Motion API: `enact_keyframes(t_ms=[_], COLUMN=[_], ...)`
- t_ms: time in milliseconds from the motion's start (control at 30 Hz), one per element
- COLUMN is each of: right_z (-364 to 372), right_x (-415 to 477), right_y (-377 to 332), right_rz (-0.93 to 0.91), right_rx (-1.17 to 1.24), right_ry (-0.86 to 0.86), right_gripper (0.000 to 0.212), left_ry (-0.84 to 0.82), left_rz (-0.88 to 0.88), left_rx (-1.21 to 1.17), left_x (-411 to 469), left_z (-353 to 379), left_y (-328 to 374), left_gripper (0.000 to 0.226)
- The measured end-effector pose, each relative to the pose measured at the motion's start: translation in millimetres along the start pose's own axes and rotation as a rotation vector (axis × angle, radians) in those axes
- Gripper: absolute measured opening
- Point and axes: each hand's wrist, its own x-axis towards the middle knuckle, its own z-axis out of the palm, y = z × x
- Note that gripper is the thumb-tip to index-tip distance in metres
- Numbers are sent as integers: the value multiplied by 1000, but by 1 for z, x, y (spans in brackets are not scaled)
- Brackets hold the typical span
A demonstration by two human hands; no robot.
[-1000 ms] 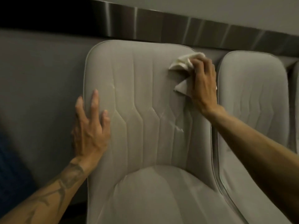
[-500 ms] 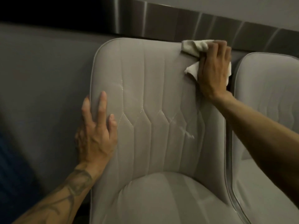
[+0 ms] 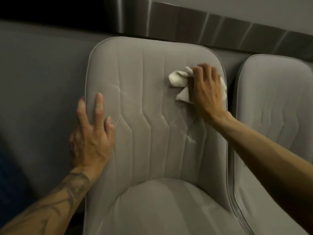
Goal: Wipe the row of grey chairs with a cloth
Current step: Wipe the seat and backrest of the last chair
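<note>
A grey padded chair point(image 3: 145, 102) with stitched vertical seams fills the middle of the view. My right hand point(image 3: 207, 92) presses a crumpled white cloth point(image 3: 178, 80) against the upper right of its backrest. My left hand point(image 3: 92, 133) lies flat with fingers spread on the backrest's left edge, holding nothing. A second grey chair point(image 3: 274, 106) stands directly to the right, its left edge close to the first chair. Light streaks show on the backrest below the cloth.
Behind the chairs runs a grey wall point(image 3: 42, 68) topped by a brushed metal strip point(image 3: 194, 24). A dark blue surface point(image 3: 6, 184) shows at the lower left. The seat cushion point(image 3: 162, 209) of the first chair is at the bottom.
My right hand has slid the cloth down and left from the backrest's top right corner onto its face. My left hand has stayed on the left edge.
</note>
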Motion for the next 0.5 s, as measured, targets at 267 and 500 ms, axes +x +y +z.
enact_keyframes(t_ms=[267,500], right_z=[-2,-3], right_x=[-121,19], right_y=[-11,19], right_rz=[-271,91], right_rx=[-29,-33], right_ry=[-229,94], right_gripper=[28,13], left_ry=[24,-8], left_rz=[4,16], left_rx=[-13,-20], left_x=[-1,-1], left_z=[0,-2], left_y=[-1,2], left_gripper=[62,63])
